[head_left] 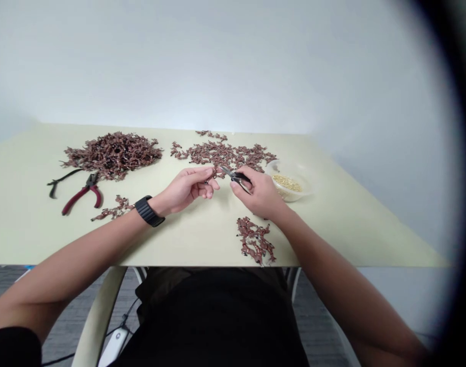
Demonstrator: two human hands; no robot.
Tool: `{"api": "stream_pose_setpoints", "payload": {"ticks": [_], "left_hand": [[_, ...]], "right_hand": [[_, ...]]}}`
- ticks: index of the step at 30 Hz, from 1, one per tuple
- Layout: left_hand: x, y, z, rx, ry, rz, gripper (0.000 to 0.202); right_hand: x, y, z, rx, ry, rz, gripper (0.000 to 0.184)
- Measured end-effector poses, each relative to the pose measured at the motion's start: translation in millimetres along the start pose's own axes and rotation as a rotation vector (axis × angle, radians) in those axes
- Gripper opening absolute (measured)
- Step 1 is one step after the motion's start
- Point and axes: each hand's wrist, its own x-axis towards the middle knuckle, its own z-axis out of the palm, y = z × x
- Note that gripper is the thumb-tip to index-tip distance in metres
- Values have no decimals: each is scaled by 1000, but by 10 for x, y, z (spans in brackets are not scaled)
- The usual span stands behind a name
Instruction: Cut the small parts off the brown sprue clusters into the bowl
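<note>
Left hand (189, 186), fingertips pressed together, any held item too small to tell, right hand (257, 192) pinching small black-handled pliers (236, 176), reddish-brown pieces (221, 154) beyond.

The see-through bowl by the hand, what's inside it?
A heap of tiny pale yellow bits lies in the clear bowl. They are too small to tell what they are. The heap covers the bowl's bottom there, so whatever lies beneath it cannot be seen.

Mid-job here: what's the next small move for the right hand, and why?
Probably close the small black-handled pliers on the reddish-brown piece at the left hand: the right hand grips them with their tips pointing at it.
</note>
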Motion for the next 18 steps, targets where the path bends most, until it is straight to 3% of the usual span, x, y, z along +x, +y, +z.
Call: {"api": "stream_pose_setpoints", "payload": {"ticks": [6,18], "left_hand": [[-7,-4,-1,-3,-9,-61,25],[-16,24,-1,-33,-29,-89,21]], "right_hand": [[8,52,-1,-82,14,-82,28],[2,55,-88,-60,-82,-53,25]]}}
